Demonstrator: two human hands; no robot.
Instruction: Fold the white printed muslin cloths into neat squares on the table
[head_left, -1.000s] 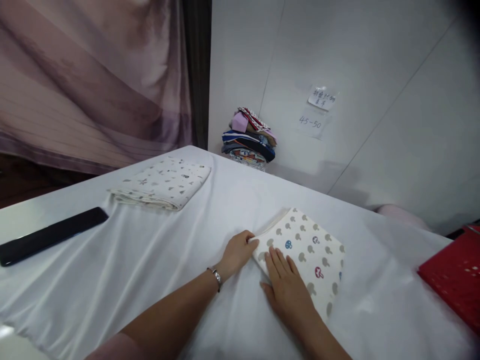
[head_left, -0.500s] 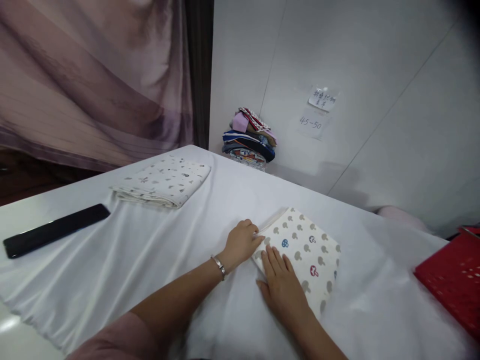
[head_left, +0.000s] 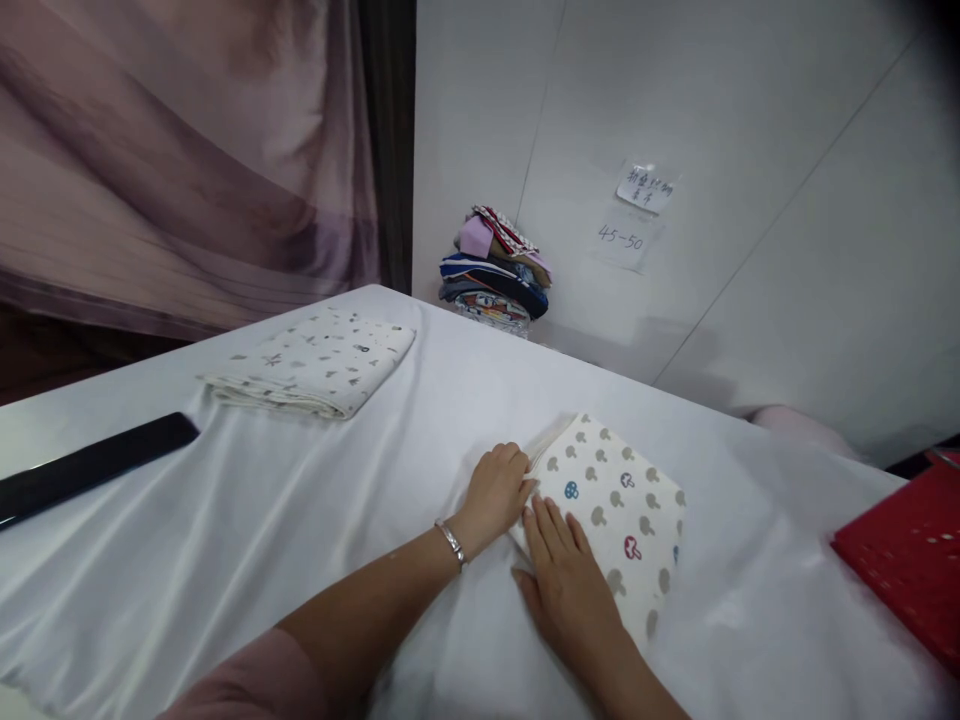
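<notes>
A folded white cloth with grey, blue and red mushroom prints [head_left: 630, 500] lies flat on the white-covered table [head_left: 337, 560]. My left hand [head_left: 496, 492], a silver bracelet at its wrist, is curled round the cloth's left corner, fingertips closed on the layered edge. Flat on top of the cloth near that same corner rests my right hand [head_left: 564, 572], its fingers stretched out and side by side. Farther back to the left sits a second folded white cloth with small grey prints [head_left: 322, 362], touched by neither hand.
A long black object [head_left: 97, 465] lies on the table at the left. At the right edge is a red perforated basket [head_left: 907, 550]. Beyond the table, a pile of folded fabrics [head_left: 495, 275] stands against the wall with paper signs [head_left: 630, 215]. A pinkish curtain [head_left: 187, 150] hangs at left.
My left hand has shifted slightly right and inward along the cloth's corner. My right hand stays flat on it. The view has turned a little, so the black object sits farther left.
</notes>
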